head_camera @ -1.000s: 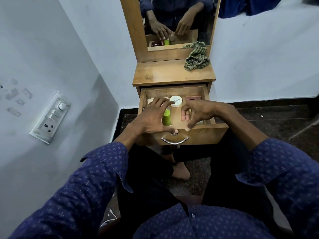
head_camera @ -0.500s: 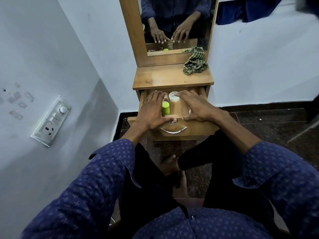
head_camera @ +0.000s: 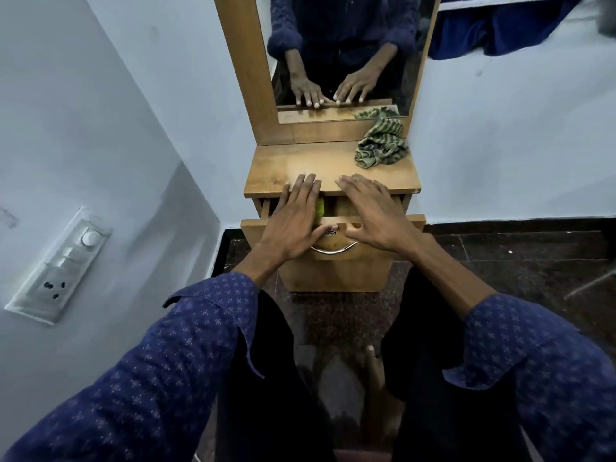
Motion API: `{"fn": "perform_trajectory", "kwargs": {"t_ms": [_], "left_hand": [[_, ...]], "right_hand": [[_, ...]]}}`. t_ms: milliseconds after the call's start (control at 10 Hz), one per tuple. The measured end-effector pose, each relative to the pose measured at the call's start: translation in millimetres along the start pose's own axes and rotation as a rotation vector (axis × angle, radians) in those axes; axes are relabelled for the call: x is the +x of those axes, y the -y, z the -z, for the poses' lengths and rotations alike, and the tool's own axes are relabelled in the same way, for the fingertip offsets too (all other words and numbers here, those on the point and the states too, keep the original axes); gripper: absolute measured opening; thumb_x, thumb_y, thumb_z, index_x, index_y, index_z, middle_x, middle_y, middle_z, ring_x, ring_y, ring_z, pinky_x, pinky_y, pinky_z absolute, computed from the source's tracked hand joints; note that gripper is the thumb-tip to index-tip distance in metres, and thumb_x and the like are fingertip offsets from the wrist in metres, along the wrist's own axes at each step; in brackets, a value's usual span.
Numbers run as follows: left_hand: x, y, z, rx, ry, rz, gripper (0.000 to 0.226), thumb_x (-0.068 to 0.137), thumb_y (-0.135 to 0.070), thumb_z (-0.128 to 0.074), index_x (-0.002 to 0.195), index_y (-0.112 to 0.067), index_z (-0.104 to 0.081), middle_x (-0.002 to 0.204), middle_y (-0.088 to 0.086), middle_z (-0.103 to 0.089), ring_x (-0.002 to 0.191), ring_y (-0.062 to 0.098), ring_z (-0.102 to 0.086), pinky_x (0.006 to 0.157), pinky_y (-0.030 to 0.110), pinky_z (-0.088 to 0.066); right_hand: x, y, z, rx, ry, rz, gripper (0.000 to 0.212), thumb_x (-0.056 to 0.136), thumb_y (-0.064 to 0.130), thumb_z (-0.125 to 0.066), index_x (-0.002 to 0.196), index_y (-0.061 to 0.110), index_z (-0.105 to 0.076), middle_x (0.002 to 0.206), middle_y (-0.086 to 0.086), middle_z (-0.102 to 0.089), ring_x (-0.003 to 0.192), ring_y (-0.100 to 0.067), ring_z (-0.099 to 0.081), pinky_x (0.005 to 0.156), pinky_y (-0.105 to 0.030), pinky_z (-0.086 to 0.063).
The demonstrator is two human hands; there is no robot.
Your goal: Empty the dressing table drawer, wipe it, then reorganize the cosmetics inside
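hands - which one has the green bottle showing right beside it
The left hand. The green bottle peeks out of the drawer along its inner edge, while the right hand lies apart from it.

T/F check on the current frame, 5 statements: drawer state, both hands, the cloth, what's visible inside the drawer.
1. The wooden dressing table drawer is fully shut. False: a narrow gap remains open under the wooden tabletop.
2. Both hands lie flat with straight fingers, holding nothing. True: the left hand and right hand rest over the drawer, fingertips on the tabletop edge.
3. The green striped crumpled cloth is inside the drawer. False: it lies on the tabletop, at the back right by the mirror.
4. A lime-green container shows in the drawer gap between the hands. True.
5. The right hand grips the curved metal drawer handle. False: the handle is untouched, below both hands.
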State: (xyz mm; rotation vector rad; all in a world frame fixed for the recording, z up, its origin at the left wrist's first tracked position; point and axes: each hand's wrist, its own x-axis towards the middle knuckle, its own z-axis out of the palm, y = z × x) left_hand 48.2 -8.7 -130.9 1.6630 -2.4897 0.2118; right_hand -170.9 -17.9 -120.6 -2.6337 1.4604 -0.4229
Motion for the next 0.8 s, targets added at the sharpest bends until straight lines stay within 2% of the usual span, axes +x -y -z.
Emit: {"fn": "perform_trajectory", "kwargs": {"t_ms": [100, 200, 300, 400, 500, 600, 700, 800], "left_hand": [[21.2, 12.6, -23.3, 0.054, -0.062, -0.023, 0.092, 0.106, -0.070, -0.029, 0.167, -0.003, -0.012, 0.176, 0.016, -0.010, 0.164, 0.029, 0.000, 0.131, 0.056, -0.006], [41.1, 18.6, -38.4, 0.121, -0.126, -0.067, 0.082, 0.110, -0.060, -0.031, 0.167, -0.003, -0.016, 0.175, 0.015, -0.013, 0.164, 0.031, -0.004, 0.129, 0.059, -0.009], [61.8, 17.0, -42.8, 0.120, -0.148, -0.037, 0.081, 0.107, -0.053, -0.042, 0.166, -0.002, -0.020, 0.175, 0.016, -0.017, 0.163, 0.033, -0.009, 0.129, 0.061, -0.010], [69.0, 14.5, -40.5, 0.104, -0.034, 0.043, 0.085, 0.103, -0.054, -0.045, 0.165, -0.001, -0.019, 0.174, 0.017, -0.017, 0.163, 0.034, -0.010, 0.128, 0.062, -0.010], [70.5, 15.7, -17.1, 0.050, 0.094, 0.041, 0.088, 0.102, -0.053, -0.048, 0.165, 0.000, -0.018, 0.174, 0.019, -0.017, 0.163, 0.037, -0.008, 0.127, 0.064, -0.010], [63.5, 21.9, 28.5, -0.050, 0.200, 0.057, 0.090, 0.100, -0.058, -0.049, 0.164, 0.000, -0.023, 0.172, 0.020, -0.022, 0.162, 0.039, -0.011, 0.128, 0.063, -0.011], [51.7, 33.3, 99.1, -0.121, 0.224, 0.050, 0.089, 0.102, -0.055, -0.048, 0.165, 0.000, -0.019, 0.173, 0.021, -0.018, 0.163, 0.039, -0.005, 0.129, 0.061, -0.010], [45.5, 42.0, 165.8, -0.065, 0.186, 0.065, 0.082, 0.108, -0.049, -0.044, 0.166, 0.001, -0.014, 0.174, 0.021, -0.012, 0.163, 0.039, -0.003, 0.128, 0.061, -0.012]], "right_hand": [[21.5, -10.1, -15.4, -0.055, -0.067, 0.046, 0.085, 0.088, 0.024, -0.065, 0.163, 0.014, -0.024, 0.168, -0.007, -0.028, 0.159, -0.025, -0.016, 0.129, -0.045, -0.017], [41.6, -17.1, -26.5, -0.112, -0.087, 0.035, 0.079, 0.086, 0.017, -0.052, 0.161, 0.011, -0.029, 0.169, -0.008, -0.027, 0.160, -0.027, -0.014, 0.128, -0.046, -0.019], [56.3, -19.8, -25.2, -0.160, -0.073, 0.029, 0.076, 0.088, 0.017, -0.048, 0.161, 0.007, -0.029, 0.170, -0.011, -0.024, 0.160, -0.030, -0.014, 0.128, -0.047, -0.019], [69.0, -13.0, -15.9, -0.156, -0.016, -0.049, 0.080, 0.086, 0.014, -0.059, 0.160, 0.004, -0.030, 0.169, -0.013, -0.024, 0.159, -0.032, -0.016, 0.128, -0.048, -0.020], [77.6, -0.2, 3.1, -0.136, 0.097, -0.103, 0.087, 0.083, 0.011, -0.065, 0.161, 0.005, -0.029, 0.170, -0.013, -0.024, 0.158, -0.034, -0.020, 0.127, -0.048, -0.020], [81.9, 19.2, 41.6, -0.068, 0.237, -0.211, 0.088, 0.087, 0.020, -0.068, 0.163, 0.008, -0.024, 0.170, -0.011, -0.024, 0.158, -0.033, -0.019, 0.127, -0.047, -0.021], [88.8, 54.3, 102.1, -0.014, 0.296, -0.253, 0.088, 0.095, 0.027, -0.064, 0.166, 0.011, -0.014, 0.173, -0.009, -0.016, 0.160, -0.031, -0.012, 0.129, -0.047, -0.015], [97.8, 93.2, 159.1, 0.006, 0.284, -0.250, 0.086, 0.100, 0.028, -0.060, 0.166, 0.010, -0.009, 0.174, -0.009, -0.010, 0.161, -0.031, -0.008, 0.129, -0.046, -0.013]]}}
